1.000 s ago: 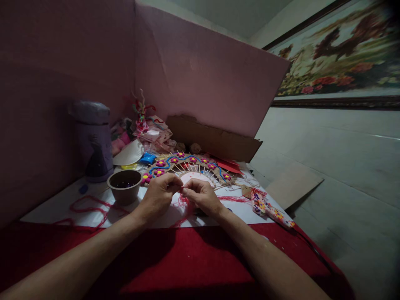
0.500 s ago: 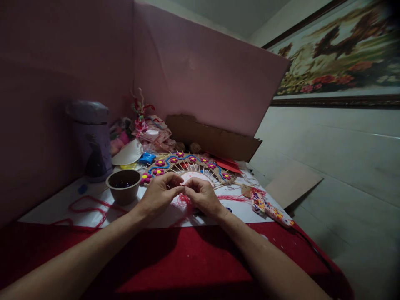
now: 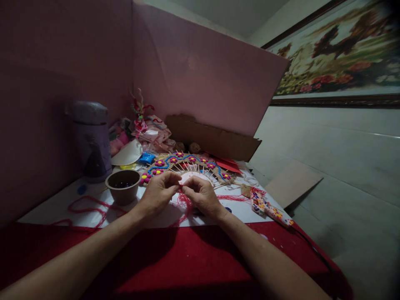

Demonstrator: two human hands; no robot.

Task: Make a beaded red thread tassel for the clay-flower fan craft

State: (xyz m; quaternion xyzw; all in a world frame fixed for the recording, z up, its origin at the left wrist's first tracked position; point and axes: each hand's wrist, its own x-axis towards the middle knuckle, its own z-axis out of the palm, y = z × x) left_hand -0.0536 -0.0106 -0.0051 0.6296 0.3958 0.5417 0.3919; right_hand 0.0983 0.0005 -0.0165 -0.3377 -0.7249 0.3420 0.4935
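My left hand (image 3: pixel 158 192) and my right hand (image 3: pixel 201 195) meet over the white paper, thumbs and forefingers pinched close together. Between the fingertips both hold red thread (image 3: pixel 185 201), whose loose strands hang down onto the paper. Just behind the hands lies a fan-shaped piece (image 3: pixel 184 159) with a brown band, thin sticks, a wavy blue line and pink flowers with yellow centres. Its pale rounded centre (image 3: pixel 196 178) is partly covered by my fingers. A brown bowl (image 3: pixel 123 196) with dark glossy contents stands left of my left hand.
More red thread (image 3: pixel 90 205) trails across the paper at left. A purple flask (image 3: pixel 92 143), a white paper plate (image 3: pixel 128 153) and a blue packet (image 3: pixel 146 158) stand or lie behind the bowl. At right lies a flower-patterned tool (image 3: pixel 270 209) with a dark cord. Cardboard (image 3: pixel 212 135) leans at the back.
My fingertips have shifted slightly, and a bit of red now shows between them. The thread still hangs from both hands; other things stay in place.
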